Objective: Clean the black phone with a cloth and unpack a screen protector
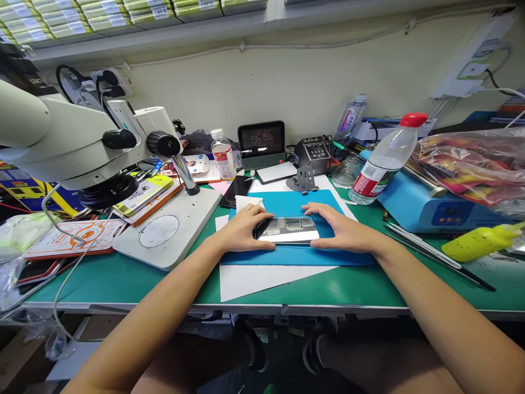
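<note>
Blue mat (279, 257) at the middle of a green bench (135, 287), white paper (254, 282) showing out from under its near side. Phone (287, 232) lies lengthwise across the mat, between the two hands, glossy face up; pale striped reflections over most of it, a dark strip at the left end.

Left hand (245, 229): ring on one finger. Clamped on the phone's left end, thumb along the near edge, fingers over the far edge. Right hand (338, 229): curved about the right end, thumb at the near corner, fingers arched beyond the far edge, thumb and fingers well apart. Cannot tell whether those fingertips press on it.

Beyond the mat: a grey stand (305, 179); further back, a small screen (261, 138) and a black control box (312, 155) beside it. Second phone (238, 190), dark, past the left hand.

Left side: microscope (82, 137) on a pale base (192, 224), magazines (147, 194) partly behind its post.

Right side: red-capped bottle (381, 164), clear liquid in it, a glass jar (345, 172) just beside. Blue machine (414, 205) near these, plastic bag (471, 164) on top. Tweezers (426, 251) lie in front of the machine, near a yellow squeeze bottle (479, 243) on its side.
</note>
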The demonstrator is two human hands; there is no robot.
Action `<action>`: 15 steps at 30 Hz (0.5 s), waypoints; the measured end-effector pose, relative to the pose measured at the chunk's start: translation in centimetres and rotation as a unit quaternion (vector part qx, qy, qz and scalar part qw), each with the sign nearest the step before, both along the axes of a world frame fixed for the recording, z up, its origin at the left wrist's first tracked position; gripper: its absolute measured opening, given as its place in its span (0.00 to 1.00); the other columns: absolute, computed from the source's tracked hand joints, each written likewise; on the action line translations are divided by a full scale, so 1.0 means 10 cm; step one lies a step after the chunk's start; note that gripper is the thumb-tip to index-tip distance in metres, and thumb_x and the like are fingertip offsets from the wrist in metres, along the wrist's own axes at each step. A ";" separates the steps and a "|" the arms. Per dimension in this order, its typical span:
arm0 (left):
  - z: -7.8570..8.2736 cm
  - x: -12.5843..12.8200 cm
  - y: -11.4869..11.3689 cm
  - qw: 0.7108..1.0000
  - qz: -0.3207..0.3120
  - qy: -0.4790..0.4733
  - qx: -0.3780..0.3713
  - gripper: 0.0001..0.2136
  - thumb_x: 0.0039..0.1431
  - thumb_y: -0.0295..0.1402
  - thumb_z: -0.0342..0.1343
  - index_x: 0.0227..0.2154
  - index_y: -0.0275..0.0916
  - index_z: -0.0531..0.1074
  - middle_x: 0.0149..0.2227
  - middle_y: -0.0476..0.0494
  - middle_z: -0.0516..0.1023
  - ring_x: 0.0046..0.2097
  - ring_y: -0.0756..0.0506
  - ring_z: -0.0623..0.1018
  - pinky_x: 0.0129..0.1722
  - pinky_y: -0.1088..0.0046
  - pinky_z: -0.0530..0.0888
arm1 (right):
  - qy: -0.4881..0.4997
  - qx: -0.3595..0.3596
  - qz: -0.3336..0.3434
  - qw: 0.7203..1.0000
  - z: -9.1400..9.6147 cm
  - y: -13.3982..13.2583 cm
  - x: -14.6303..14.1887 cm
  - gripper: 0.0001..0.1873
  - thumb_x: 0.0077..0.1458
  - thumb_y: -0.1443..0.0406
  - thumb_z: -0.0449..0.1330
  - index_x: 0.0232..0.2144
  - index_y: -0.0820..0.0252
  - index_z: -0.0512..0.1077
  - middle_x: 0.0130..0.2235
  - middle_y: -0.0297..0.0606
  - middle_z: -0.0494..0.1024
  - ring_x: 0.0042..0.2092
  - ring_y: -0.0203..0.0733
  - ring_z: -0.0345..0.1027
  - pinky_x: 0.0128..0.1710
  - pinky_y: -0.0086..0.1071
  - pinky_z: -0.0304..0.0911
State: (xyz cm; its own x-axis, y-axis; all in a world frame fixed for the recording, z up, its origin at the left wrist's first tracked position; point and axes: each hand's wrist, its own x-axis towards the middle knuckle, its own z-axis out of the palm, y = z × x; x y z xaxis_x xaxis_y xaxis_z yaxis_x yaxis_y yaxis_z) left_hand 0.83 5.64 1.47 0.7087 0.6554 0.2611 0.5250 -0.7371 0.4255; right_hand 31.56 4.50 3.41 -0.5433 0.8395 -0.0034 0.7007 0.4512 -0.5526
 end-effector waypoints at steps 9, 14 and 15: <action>-0.01 -0.11 -0.03 0.999 0.032 -0.002 -0.003 0.34 0.50 0.53 0.65 0.57 0.42 0.68 0.53 0.37 0.71 0.56 0.36 0.70 0.58 0.54 0.67 | -0.013 -0.001 0.009 1.000 -0.05 0.02 0.00 0.40 0.47 0.42 0.64 0.59 0.49 0.64 0.68 0.44 0.58 0.69 0.63 0.50 0.65 0.57 0.55; 0.02 -0.14 -0.03 0.999 0.047 0.014 -0.003 0.31 0.50 0.53 0.66 0.54 0.44 0.70 0.52 0.39 0.71 0.55 0.35 0.70 0.57 0.53 0.67 | -0.025 -0.003 0.010 1.000 -0.06 0.02 0.00 0.40 0.47 0.41 0.64 0.58 0.49 0.64 0.69 0.44 0.57 0.69 0.64 0.49 0.64 0.58 0.56; 0.02 -0.14 -0.03 0.999 0.044 0.016 -0.004 0.31 0.50 0.53 0.66 0.54 0.44 0.70 0.52 0.39 0.71 0.55 0.36 0.70 0.57 0.54 0.67 | -0.027 -0.002 0.011 1.000 -0.06 0.03 0.01 0.40 0.47 0.41 0.64 0.58 0.49 0.65 0.69 0.44 0.57 0.69 0.63 0.48 0.64 0.58 0.56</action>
